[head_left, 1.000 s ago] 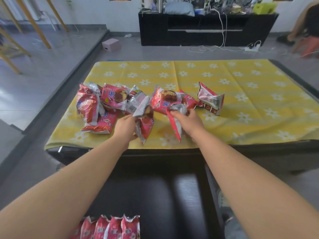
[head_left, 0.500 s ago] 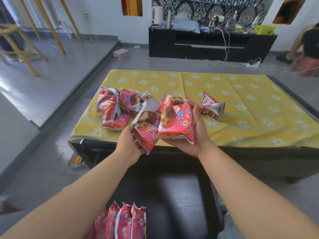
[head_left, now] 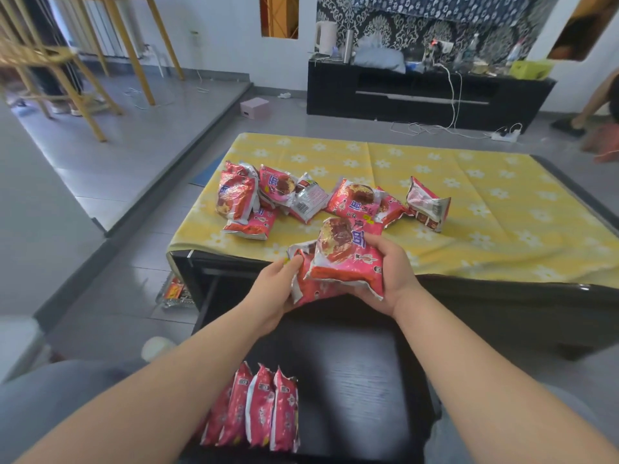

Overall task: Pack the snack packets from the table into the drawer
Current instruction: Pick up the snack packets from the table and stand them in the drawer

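A home living room, judging by the low black glossy TV cabinet (head_left: 425,95) against damask-patterned dark wallpaper (head_left: 418,21), grey tiled floor (head_left: 134,155), and yellow flowered tablecloth (head_left: 485,202) over a low table.

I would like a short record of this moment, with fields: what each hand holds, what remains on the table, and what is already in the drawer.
left hand: grips lower packet
right hand: holds top packet, face up
held packets: overlapping, above the drawer's far end
table: two loose groups of packets left, left group, right group
drawer: open, row of packets standing on edge at its near left
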Demonstrator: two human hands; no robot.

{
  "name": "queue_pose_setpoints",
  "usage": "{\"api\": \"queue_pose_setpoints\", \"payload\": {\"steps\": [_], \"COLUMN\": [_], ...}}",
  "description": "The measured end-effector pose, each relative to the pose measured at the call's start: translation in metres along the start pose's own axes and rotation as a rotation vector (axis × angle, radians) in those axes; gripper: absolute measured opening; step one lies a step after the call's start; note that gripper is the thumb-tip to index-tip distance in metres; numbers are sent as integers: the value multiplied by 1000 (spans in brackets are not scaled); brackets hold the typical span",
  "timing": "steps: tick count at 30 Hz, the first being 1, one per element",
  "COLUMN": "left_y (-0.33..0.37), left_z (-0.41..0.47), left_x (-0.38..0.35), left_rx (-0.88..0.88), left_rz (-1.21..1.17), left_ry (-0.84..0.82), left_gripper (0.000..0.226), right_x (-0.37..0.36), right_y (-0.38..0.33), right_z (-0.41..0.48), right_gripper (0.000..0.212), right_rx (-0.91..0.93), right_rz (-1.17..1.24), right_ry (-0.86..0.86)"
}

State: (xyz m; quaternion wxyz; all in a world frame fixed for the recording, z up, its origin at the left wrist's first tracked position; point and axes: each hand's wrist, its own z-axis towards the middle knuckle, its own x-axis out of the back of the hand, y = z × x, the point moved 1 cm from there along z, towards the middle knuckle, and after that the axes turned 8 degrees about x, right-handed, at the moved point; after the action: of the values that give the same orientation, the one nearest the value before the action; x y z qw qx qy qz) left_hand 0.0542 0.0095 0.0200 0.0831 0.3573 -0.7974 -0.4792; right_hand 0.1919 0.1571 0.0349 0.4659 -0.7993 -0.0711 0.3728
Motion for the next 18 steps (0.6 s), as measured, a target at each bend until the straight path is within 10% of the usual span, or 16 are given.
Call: {"api": "queue_pose_setpoints", "payload": {"steps": [18], "left_y": [-11], "left_z": [-11], "left_x": [17], "left_rx": [-42], "left_rz": [-87], "left_ry": [80], "left_gripper": [35], "right_x": [-12], "right_y": [16], "right_z": [-20], "right_gripper": [39], "right_rx": [49], "right_rz": [-50], "right_ry": [55]}}
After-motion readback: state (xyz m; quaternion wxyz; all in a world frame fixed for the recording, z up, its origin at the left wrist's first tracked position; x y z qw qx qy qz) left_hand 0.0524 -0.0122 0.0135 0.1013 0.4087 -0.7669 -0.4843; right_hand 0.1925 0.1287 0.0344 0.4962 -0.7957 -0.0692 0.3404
